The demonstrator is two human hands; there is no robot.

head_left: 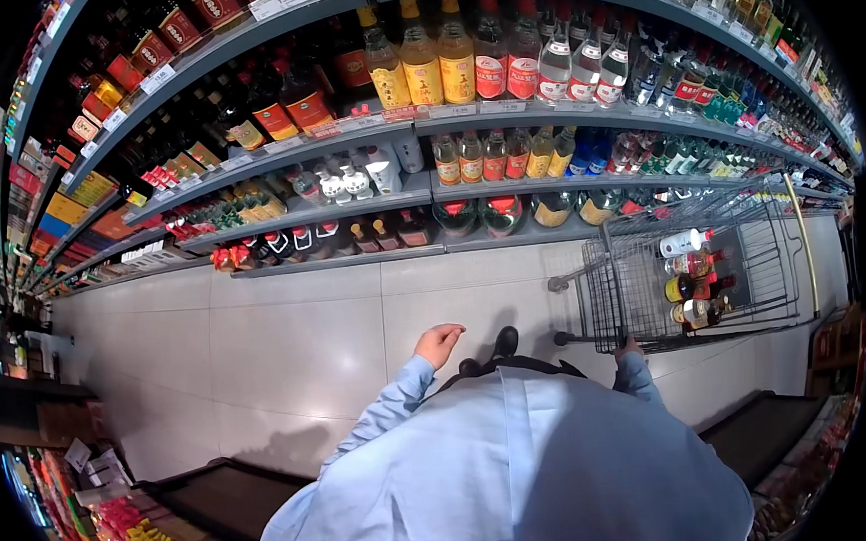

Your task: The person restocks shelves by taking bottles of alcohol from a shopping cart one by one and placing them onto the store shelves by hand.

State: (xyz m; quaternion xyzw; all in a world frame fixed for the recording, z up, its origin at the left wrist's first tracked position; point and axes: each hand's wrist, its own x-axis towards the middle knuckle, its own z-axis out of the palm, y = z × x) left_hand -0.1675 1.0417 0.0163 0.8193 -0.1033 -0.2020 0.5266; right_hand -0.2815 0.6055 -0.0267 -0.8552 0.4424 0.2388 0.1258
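My left hand (440, 345) hangs over the tiled floor in front of my body, its fingers curled together; whether anything small is inside cannot be made out. On the right side, my right hand (629, 346) grips the near edge of a wire shopping cart (606, 296). Several bottles lie in the cart, among them a white one (681, 244) and a dark one with a yellow cap (680, 289). The fingers of my right hand are partly hidden by the cart's frame.
Long shelves (420, 117) filled with bottles curve across the far side. Dark low platforms (220, 497) and stacked colourful packages (133, 531) stand behind me at the left, with another dark platform (769, 429) at the right. My shoe (505, 341) rests on the floor (299, 326).
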